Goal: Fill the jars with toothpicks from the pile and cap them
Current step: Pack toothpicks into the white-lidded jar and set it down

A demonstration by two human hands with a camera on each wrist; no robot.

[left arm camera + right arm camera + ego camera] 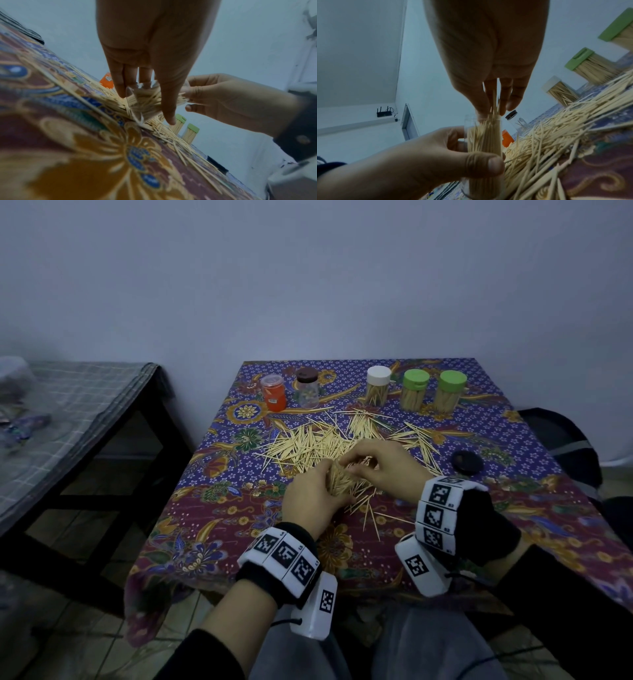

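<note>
Plain pale wall stands behind a table [219, 508] covered in a purple and maroon floral cloth, with a darker bench to its left. Toothpicks [308, 440] lie in a loose pile on the cloth, the landmark for everything else. At the pile's near edge the left hand [308, 501] grips a clear jar [483, 142], thumb curled across its front and fingers wrapped behind; the jar is already packed with toothpicks and open at the top. Directly over its mouth the right hand [380, 467] has thumb and fingers pressed together, pinching a small bunch of toothpicks whose ends reach into the jar. Beyond the pile, at the far edge, stand five capped jars: an orange jar [273, 392] and a brown-lid jar [307, 387] to the far left, a white-lid jar [377, 385] in the middle, and two green-lid jars [415, 389] to the far right. Right of the pile lies a loose dark lid [467, 462].
</note>
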